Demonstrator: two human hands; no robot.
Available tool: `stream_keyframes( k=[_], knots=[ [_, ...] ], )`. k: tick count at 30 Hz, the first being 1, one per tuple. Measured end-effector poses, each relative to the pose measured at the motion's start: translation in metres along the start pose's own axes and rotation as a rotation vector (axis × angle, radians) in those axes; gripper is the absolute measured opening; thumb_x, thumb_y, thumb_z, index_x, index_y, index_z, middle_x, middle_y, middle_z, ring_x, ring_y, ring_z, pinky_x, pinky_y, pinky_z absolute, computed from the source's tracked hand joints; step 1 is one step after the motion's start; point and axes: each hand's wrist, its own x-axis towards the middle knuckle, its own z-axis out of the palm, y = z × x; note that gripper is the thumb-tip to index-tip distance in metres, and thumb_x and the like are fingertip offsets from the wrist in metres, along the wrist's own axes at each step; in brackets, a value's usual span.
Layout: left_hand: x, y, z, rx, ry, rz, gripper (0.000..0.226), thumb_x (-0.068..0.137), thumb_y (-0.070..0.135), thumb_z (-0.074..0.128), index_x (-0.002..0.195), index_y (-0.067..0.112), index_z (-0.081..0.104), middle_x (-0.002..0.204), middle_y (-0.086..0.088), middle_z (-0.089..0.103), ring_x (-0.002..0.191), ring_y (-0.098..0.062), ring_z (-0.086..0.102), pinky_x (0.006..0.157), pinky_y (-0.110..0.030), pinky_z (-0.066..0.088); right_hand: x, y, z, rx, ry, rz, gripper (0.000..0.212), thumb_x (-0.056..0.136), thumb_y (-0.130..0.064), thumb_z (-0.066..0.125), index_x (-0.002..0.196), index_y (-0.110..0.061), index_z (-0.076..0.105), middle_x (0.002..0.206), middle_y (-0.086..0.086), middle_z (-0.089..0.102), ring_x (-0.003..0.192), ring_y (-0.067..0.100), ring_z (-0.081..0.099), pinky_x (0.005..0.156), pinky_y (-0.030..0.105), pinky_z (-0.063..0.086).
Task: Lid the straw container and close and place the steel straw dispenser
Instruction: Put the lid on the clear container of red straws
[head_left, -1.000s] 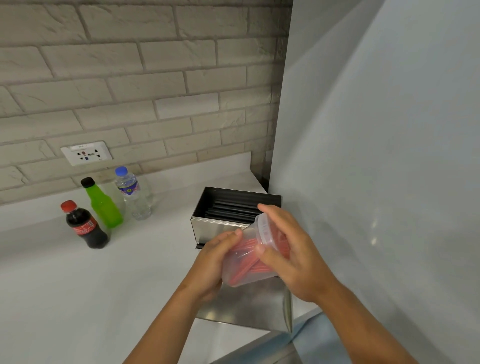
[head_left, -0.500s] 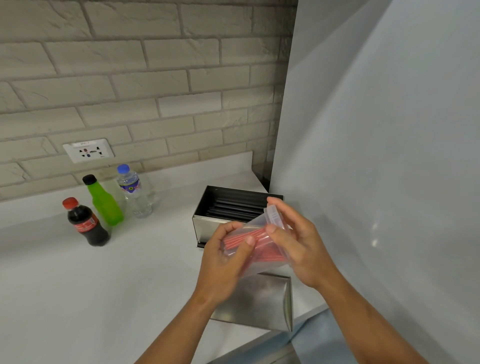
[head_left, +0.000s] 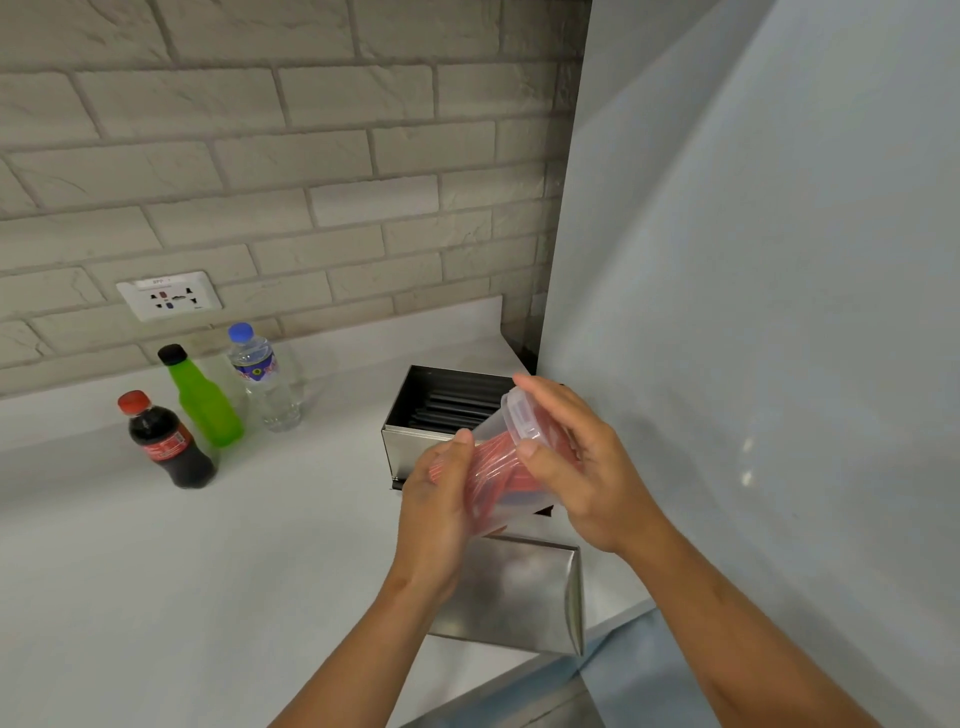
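Note:
A clear plastic straw container (head_left: 496, 470) full of red straws is tilted in the air above the counter. My left hand (head_left: 439, 499) grips its lower body. My right hand (head_left: 582, 467) wraps its upper end, thumb and fingers on the translucent lid (head_left: 519, 415). Behind and below stands the open steel straw dispenser (head_left: 415, 447), dark straws lying inside. Its steel lid (head_left: 514, 592) lies flat on the counter near the front edge, partly hidden by my left wrist.
A cola bottle (head_left: 169, 441), a green bottle (head_left: 205, 400) and a water bottle (head_left: 265, 379) stand at the back left on the white counter (head_left: 208, 571). A wall socket (head_left: 169, 296) sits in the brick wall. A pale panel (head_left: 753, 312) bounds the right side.
Both hands have turned the container, so its lidded end now points up and away. My right hand has shifted onto the lid. The dispenser and its lid have not moved.

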Motion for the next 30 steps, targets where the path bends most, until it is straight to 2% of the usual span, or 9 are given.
stream_keyframes(
  k=[7, 11, 14, 17, 19, 21, 26, 28, 30],
  knots=[
    [0.003, -0.016, -0.003, 0.0, 0.148, -0.002, 0.035, 0.099, 0.052, 0.055, 0.093, 0.026, 0.077, 0.09, -0.007, 0.079, 0.089, -0.032, 0.077, 0.079, -0.064, 0.061, 0.003, 0.006, 0.018, 0.032, 0.04, 0.139, 0.053, 0.092, -0.031, 0.065, 0.144, -0.024, 0.057, 0.143, -0.012, 0.059, 0.133, -0.001, 0.053, 0.11, 0.02, 0.043],
    [0.005, -0.016, -0.006, -0.062, 0.097, -0.103, 0.036, 0.1, 0.052, 0.053, 0.099, 0.024, 0.077, 0.097, -0.009, 0.079, 0.094, -0.033, 0.077, 0.075, -0.056, 0.064, 0.007, 0.002, 0.012, 0.011, -0.039, 0.263, 0.058, 0.093, -0.048, 0.066, 0.147, -0.035, 0.052, 0.143, -0.025, 0.054, 0.13, -0.016, 0.048, 0.104, 0.008, 0.038],
    [0.005, -0.014, -0.011, -0.162, 0.053, -0.247, 0.04, 0.099, 0.053, 0.054, 0.102, 0.02, 0.076, 0.092, -0.005, 0.081, 0.086, -0.025, 0.078, 0.067, -0.042, 0.061, 0.006, 0.002, 0.001, 0.146, -0.031, 0.411, 0.057, 0.091, -0.066, 0.053, 0.143, -0.04, 0.055, 0.137, -0.025, 0.06, 0.123, -0.013, 0.056, 0.104, 0.018, 0.044],
    [0.002, -0.013, -0.014, -0.201, 0.027, -0.292, 0.04, 0.099, 0.052, 0.052, 0.098, 0.02, 0.077, 0.088, -0.005, 0.081, 0.084, -0.025, 0.077, 0.069, -0.044, 0.06, 0.0, 0.005, -0.001, 0.241, 0.099, 0.615, 0.036, 0.101, -0.052, 0.049, 0.106, -0.032, 0.077, 0.103, -0.005, 0.077, 0.092, 0.013, 0.073, 0.081, 0.03, 0.057],
    [0.001, -0.012, -0.016, -0.117, 0.007, -0.249, 0.042, 0.101, 0.051, 0.05, 0.105, 0.019, 0.077, 0.098, -0.007, 0.081, 0.091, -0.025, 0.078, 0.08, -0.049, 0.062, -0.005, 0.01, 0.002, 0.227, 0.101, 0.672, 0.036, 0.104, -0.04, 0.051, 0.095, -0.017, 0.077, 0.08, 0.006, 0.069, 0.073, 0.021, 0.062, 0.06, 0.03, 0.05],
    [0.003, -0.015, -0.018, 0.094, 0.003, -0.133, 0.04, 0.103, 0.051, 0.047, 0.108, 0.024, 0.075, 0.109, -0.005, 0.078, 0.101, -0.02, 0.074, 0.088, -0.038, 0.06, -0.009, 0.014, 0.003, 0.241, 0.123, 0.701, 0.038, 0.105, -0.036, 0.051, 0.094, -0.009, 0.074, 0.072, 0.008, 0.06, 0.064, 0.018, 0.053, 0.052, 0.029, 0.043],
    [-0.008, -0.007, -0.019, 0.276, -0.03, 0.143, 0.041, 0.099, 0.057, 0.045, 0.133, 0.039, 0.058, 0.128, 0.028, 0.066, 0.123, 0.007, 0.058, 0.096, -0.009, 0.046, -0.014, 0.019, 0.005, 0.247, 0.18, 0.725, 0.033, 0.105, -0.033, 0.052, 0.09, -0.016, 0.076, 0.06, -0.001, 0.059, 0.05, 0.015, 0.049, 0.047, 0.028, 0.044],
    [-0.017, 0.0, -0.009, 0.272, -0.145, 0.124, 0.038, 0.102, 0.046, 0.048, 0.14, 0.043, 0.042, 0.123, 0.045, 0.058, 0.117, 0.026, 0.051, 0.093, -0.002, 0.044, -0.016, 0.019, 0.011, 0.268, 0.174, 0.73, 0.03, 0.104, -0.033, 0.053, 0.091, -0.015, 0.074, 0.061, 0.002, 0.059, 0.047, 0.016, 0.049, 0.048, 0.03, 0.046],
    [-0.021, -0.001, -0.001, 0.204, -0.224, 0.081, 0.044, 0.106, 0.029, 0.042, 0.145, 0.04, 0.027, 0.125, 0.042, 0.047, 0.104, 0.034, 0.05, 0.083, -0.001, 0.048, -0.016, 0.018, 0.016, 0.278, 0.179, 0.742, 0.036, 0.104, -0.041, 0.051, 0.094, -0.013, 0.07, 0.063, 0.008, 0.062, 0.047, 0.016, 0.054, 0.05, 0.031, 0.05]
  ],
)
